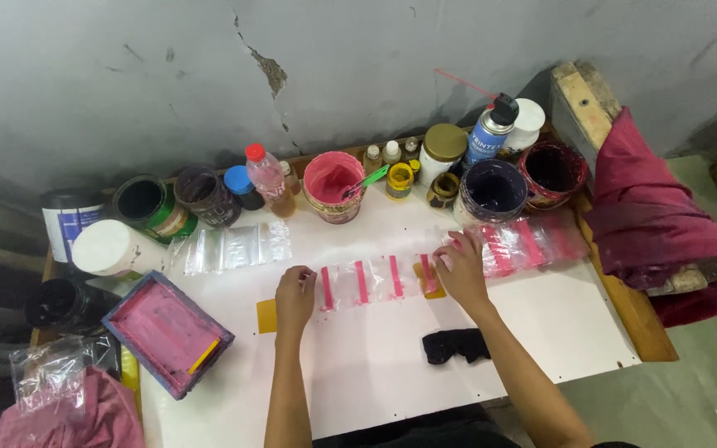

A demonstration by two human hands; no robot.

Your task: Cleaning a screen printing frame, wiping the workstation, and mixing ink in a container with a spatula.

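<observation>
Overhead, a white worktop (375, 365) sits against a grey, cracked wall (334, 58), w/ a wooden frame showing at its right edge. Both hands press flat on a row of clear plastic bags w/ pink stripes (371, 282) lying across the middle of the worktop: left hand (295, 297) on the row's left end, fingers bent down onto the plastic; right hand (460, 267) on the right end, fingers spread. Neither grip closes round anything; fingertips only pin the plastic down. Yellow tape bits (266, 316) show under the row's ends. More striped bags (529, 242) lie just beyond the right hand, and a stack of plain clear bags (230, 246) sits left of centre, further back. A black cloth (456, 345) lies near the right forearm. Left front, a printing screen stained pink in a blue frame (168, 332) rests tilted. Along the back: pink paint tub (333, 184), dark purple tub (492, 191), red-stained tub (552, 170), spray can (490, 129), small bottles, jars, a red-capped plastic bottle (267, 178). A maroon cloth (657, 224) drapes over timber on the right; floor there looks grey-green. Pink cloth and crumpled plastic at bottom left.
</observation>
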